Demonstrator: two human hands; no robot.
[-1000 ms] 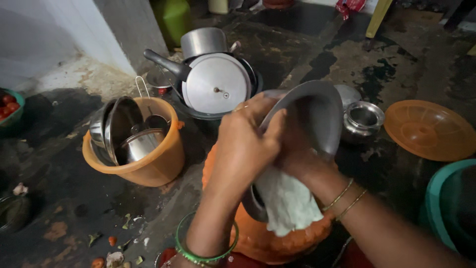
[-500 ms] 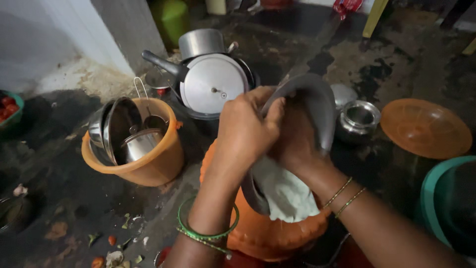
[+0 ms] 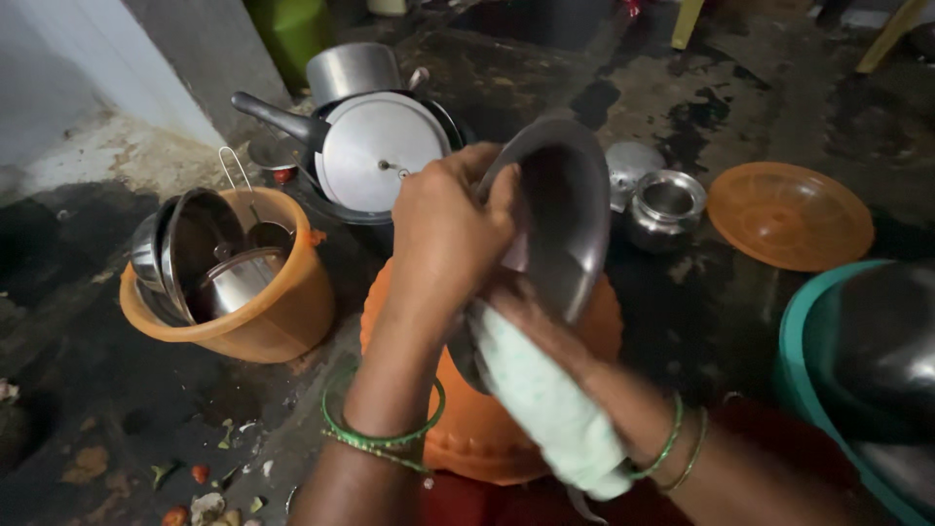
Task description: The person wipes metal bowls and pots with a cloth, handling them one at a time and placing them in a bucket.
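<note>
A steel plate (image 3: 570,209) is held upright and tilted over an orange tub (image 3: 487,443). My left hand (image 3: 448,229) grips the plate's left rim from above. My right hand (image 3: 516,302) is mostly hidden behind the left hand and under the plate, and it presses a pale green cloth (image 3: 545,409) against the plate's lower edge. The cloth hangs down over my right forearm. Green bangles sit on both wrists.
An orange bucket (image 3: 282,321) at left holds steel bowls and a ladle. Behind lie a pressure cooker lid (image 3: 375,161) and a pot (image 3: 353,68). A small steel pot (image 3: 665,206), an orange lid (image 3: 789,214) and a green tub (image 3: 808,390) lie right. Food scraps litter the wet floor.
Both hands and the plate stay in the same place; the cloth has shifted slightly along the plate's lower edge and the plate has tipped a little.
</note>
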